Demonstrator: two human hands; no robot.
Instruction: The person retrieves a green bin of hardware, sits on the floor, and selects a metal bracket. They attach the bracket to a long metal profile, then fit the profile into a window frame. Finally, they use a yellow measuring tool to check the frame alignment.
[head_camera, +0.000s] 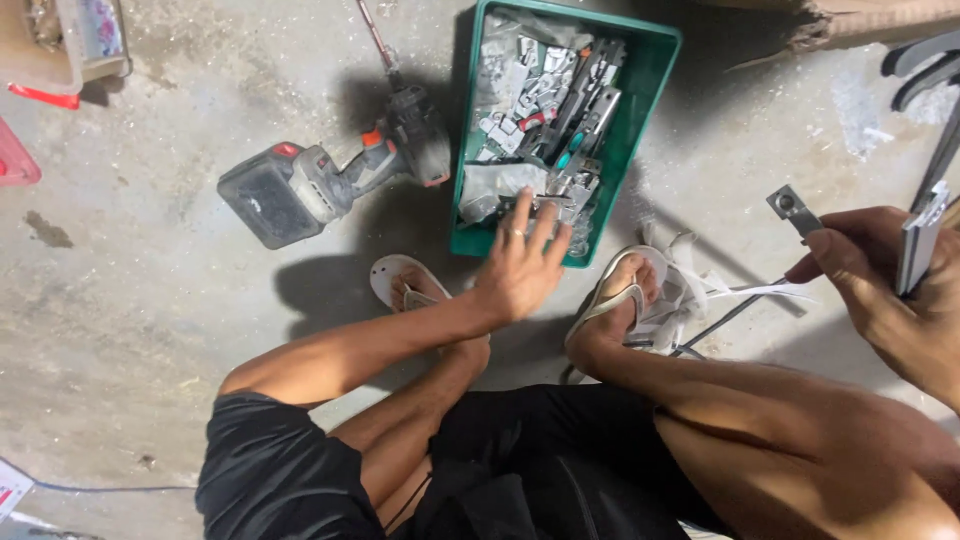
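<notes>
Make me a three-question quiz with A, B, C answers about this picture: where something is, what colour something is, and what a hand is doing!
1. Where is the drill?
A. left of the tray
B. inside the tray
C. on a knee

2. What colour is the tray?
A. red
B. green
C. yellow

3. What is the right hand doing?
A. lying flat and empty
B. gripping metal parts
C. holding the drill

Answers:
1 A, it lies on the floor beside the tray's left wall.
2 B, its rim and walls are green.
3 B, its fingers close on a metal piece while the left hand reaches into the tray.
</notes>
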